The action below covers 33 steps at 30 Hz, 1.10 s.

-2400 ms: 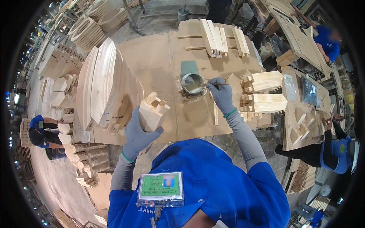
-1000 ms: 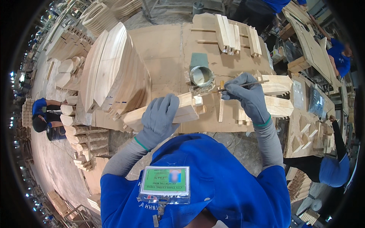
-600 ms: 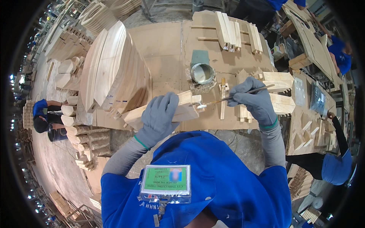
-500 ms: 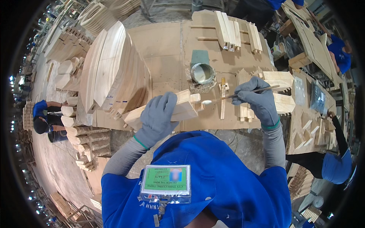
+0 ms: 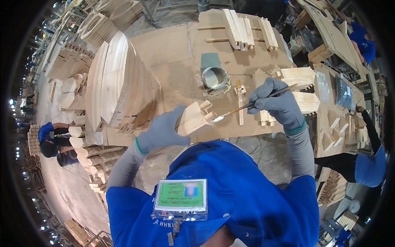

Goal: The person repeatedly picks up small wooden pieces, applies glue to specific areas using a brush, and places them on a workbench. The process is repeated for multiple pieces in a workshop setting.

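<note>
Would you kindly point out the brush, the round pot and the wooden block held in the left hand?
Brush point(image 5: 239, 110): head view, on its shaft.
Round pot point(image 5: 216, 87): head view, on its near rim.
Wooden block point(image 5: 192, 121): head view, on its upward-facing side.

We're looking from the wearer's head, through the left fisheye of a side-by-side pair, pitched steeply down! Closest to the lens, the blue shirt point(image 5: 251, 197) fills the bottom of the frame; a little farther off, left hand point(image 5: 162, 128) and right hand point(image 5: 276, 103) sit mid-picture, with the worktop point(image 5: 170, 53) stretching away above them. It's a huge sweep: floor point(image 5: 61, 185) curves in along the left, straight edges bend toward the rim, black corners round it off.
</note>
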### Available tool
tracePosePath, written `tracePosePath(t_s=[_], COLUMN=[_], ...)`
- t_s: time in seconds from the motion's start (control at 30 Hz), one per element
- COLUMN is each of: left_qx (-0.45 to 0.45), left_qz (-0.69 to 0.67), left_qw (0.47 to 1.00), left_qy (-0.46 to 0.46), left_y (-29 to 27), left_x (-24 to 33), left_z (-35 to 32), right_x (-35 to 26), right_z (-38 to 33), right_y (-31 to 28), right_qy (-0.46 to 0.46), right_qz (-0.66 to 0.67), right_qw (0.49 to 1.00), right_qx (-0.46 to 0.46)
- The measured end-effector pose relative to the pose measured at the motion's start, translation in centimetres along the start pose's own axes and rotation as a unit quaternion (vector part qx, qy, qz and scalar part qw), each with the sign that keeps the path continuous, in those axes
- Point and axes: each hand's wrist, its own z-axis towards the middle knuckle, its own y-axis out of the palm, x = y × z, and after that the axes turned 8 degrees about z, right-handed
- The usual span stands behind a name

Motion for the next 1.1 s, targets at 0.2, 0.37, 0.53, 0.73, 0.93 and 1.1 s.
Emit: tracePosePath(t_s=[0.2, 0.37, 0.53, 0.73, 0.93, 1.1], left_qx=[-0.211, -0.255, -0.283, -0.337, -0.345, -0.340], left_qz=[-0.320, -0.398, -0.456, -0.511, -0.497, -0.490], left_qw=[0.920, 0.878, 0.838, 0.787, 0.789, 0.794], left_qy=[0.077, 0.074, 0.101, 0.078, 0.102, 0.117], left_y=[0.7, 0.9, 1.1, 0.2, -0.4, -1.6], left_x=[-2.3, -3.0, -4.2, -3.5, -3.7, -2.8], left_z=[0.6, 1.2, 1.8, 1.9, 2.4, 2.5], right_x=[-0.5, -0.1, -0.8, -1.1, -0.6, -1.3], right_z=[0.9, 1.1, 0.6, 1.4, 1.6, 1.2], right_y=[1.8, 1.0, 0.2, 1.4, 1.6, 1.6], right_qy=[0.018, -0.024, -0.029, -0.021, -0.109, -0.108], right_qz=[-0.085, -0.108, -0.061, -0.084, -0.168, -0.137], right_qw=[0.995, 0.986, 0.995, 0.996, 0.975, 0.984], right_qx=[-0.041, -0.124, -0.076, -0.033, -0.101, -0.037])
